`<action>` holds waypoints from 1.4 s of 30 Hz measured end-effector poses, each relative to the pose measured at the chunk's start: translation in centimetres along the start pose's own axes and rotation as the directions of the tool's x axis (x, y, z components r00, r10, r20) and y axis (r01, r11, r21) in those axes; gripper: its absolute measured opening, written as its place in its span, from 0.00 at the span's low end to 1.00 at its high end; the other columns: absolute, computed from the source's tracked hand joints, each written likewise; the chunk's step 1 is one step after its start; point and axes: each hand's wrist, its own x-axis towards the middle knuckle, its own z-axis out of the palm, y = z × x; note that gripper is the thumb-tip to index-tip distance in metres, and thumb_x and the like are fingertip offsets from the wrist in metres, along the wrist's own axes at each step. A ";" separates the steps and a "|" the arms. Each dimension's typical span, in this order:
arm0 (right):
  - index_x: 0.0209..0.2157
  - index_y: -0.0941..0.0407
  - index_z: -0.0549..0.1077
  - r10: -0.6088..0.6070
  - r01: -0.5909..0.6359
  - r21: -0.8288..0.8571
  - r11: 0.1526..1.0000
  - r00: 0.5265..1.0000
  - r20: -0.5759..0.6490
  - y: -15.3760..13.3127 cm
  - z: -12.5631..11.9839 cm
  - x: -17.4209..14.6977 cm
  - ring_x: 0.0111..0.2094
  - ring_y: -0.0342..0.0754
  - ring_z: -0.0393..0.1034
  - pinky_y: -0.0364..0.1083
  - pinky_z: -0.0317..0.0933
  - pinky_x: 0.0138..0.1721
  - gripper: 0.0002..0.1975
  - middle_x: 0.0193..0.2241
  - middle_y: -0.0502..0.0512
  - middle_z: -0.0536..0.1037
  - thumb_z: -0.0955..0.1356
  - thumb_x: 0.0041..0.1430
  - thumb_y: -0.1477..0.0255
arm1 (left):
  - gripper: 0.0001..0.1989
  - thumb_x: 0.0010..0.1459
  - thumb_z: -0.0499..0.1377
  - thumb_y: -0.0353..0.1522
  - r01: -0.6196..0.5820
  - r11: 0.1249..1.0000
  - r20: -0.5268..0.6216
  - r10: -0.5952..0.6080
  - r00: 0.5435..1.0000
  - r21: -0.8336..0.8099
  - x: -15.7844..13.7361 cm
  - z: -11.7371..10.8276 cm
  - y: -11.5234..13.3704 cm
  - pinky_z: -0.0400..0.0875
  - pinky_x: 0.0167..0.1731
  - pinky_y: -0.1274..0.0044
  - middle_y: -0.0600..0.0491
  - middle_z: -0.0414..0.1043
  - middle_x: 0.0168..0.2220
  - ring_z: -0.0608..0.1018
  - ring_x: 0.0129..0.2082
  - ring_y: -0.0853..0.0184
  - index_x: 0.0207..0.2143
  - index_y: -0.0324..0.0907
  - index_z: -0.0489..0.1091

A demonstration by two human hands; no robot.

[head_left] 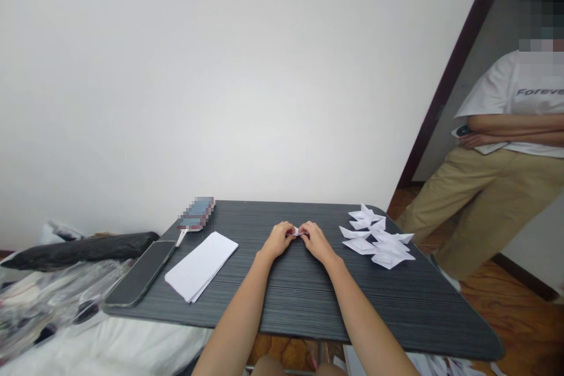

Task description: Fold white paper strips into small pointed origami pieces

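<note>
Dark table (304, 299) before a white wall (273, 70); over it, left hand (279, 238) and right hand (315, 239) pinch a small folded paper (296, 231) between them, probably light, easily creased, best held by its edges.

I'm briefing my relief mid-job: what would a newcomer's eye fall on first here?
Probably the cluster of white folded-paper boats, bright against the dark table on its right side. Next, the left hand and right hand, pinching a small white piece between them near the table's middle. Toward the table's left lie white paper sheets, stacked.
</note>
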 end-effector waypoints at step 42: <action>0.22 0.56 0.66 0.103 -0.104 -0.009 0.995 0.994 -0.022 0.3 0.4 0.6 0.26 0.42 0.59 0.40 0.51 0.28 0.06 0.22 0.49 0.64 0.60 0.50 0.74 | 0.07 0.49 0.50 0.28 0.091 0.991 -0.114 -0.102 0.988 -0.100 0.3 0.5 -1.0 0.61 0.28 0.80 0.53 0.67 0.26 0.67 0.25 0.72 0.29 0.38 0.67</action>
